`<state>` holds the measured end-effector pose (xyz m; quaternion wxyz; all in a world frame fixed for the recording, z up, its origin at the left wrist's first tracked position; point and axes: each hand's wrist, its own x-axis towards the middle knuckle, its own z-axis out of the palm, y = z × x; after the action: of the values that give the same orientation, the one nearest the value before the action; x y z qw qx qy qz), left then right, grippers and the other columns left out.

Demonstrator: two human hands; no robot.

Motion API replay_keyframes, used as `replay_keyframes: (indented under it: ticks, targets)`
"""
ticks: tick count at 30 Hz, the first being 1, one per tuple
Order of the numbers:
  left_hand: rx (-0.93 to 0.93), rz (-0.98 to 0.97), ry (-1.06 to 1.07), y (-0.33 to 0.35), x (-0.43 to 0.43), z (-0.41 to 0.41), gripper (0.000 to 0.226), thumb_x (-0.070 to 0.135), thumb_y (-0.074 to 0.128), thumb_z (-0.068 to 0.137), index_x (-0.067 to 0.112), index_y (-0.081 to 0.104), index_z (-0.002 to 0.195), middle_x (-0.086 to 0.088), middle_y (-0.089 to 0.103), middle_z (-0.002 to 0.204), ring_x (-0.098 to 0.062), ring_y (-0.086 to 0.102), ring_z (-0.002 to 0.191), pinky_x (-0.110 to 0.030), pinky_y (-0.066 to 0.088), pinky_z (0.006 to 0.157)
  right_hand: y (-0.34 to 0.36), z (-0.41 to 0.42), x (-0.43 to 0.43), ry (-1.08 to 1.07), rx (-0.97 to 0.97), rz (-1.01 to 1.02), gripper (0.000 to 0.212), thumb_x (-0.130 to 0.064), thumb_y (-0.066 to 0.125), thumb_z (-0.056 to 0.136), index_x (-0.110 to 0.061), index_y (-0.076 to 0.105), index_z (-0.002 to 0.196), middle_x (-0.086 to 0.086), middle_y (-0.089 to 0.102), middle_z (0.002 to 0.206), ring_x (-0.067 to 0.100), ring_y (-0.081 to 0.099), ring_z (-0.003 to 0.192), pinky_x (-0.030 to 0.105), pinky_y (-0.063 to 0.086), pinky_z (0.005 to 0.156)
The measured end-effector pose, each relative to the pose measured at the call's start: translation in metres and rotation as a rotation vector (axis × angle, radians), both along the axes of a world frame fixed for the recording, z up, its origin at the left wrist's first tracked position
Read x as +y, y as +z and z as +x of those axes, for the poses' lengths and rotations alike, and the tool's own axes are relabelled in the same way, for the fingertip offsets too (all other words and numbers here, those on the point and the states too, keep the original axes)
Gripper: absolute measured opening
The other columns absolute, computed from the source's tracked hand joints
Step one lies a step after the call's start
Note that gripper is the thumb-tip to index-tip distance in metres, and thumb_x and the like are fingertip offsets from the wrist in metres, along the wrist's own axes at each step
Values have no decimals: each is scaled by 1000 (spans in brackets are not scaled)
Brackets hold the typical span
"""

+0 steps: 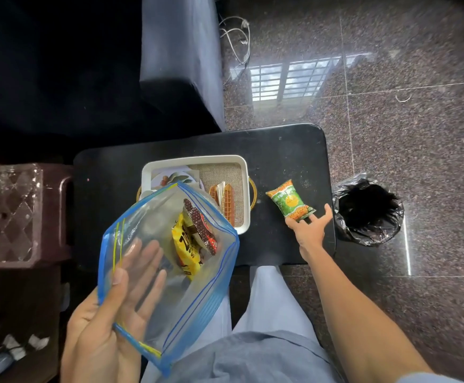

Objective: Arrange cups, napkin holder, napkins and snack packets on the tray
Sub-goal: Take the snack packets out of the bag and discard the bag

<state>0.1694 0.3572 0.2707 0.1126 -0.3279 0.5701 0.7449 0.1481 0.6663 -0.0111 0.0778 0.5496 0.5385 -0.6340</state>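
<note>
left hand (109, 313) pinches a clear bag (170, 261) (2 packets inside) over the tray (246, 189); right hand (312, 230), fingers spread, touches a green packet (290, 200) on the table (288, 150).

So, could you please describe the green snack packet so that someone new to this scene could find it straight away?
Start at the black table and the white tray on it. To the tray's right, lying flat on the tabletop, is the green snack packet, with the right hand open at its near end. It is the only packet outside the clear zip bag, whose packets are yellow and brown.
</note>
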Motion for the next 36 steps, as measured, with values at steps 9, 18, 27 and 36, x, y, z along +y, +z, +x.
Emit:
replay_keyframes:
  ticks: [9,18,27,36]
  targets:
    - [47,-60,-65,34,44,-19,38,28,55,91,12,69,123,-8,75,125,-21,70,120,-36,54,99,141,12,-1,181,275,127,30,-7,75,86,-26,66,107,3,70,117,10,68,100,17,53,75]
    - [47,-50,-152,30,68,-27,27,27,60,89,19,81,105,1,80,112,-10,73,110,-17,59,83,337,-41,-53,1384,922,471,13,-3,66,89,-8,75,97,3,74,94,16,71,86,25,55,78]
    - [100,-212,-362,44,70,-26,29,46,62,91,29,81,104,-6,81,104,-34,71,112,-59,55,99,290,-59,-111,2532,462,1387,31,-12,42,102,-10,62,125,12,61,130,31,58,119,37,48,79]
    - [80,-131,-407,58,56,-36,21,34,63,96,29,82,104,-3,82,104,-28,75,108,-56,56,99,253,-63,-105,2663,483,1556,26,-8,45,97,-13,69,105,4,68,110,26,61,99,37,35,71]
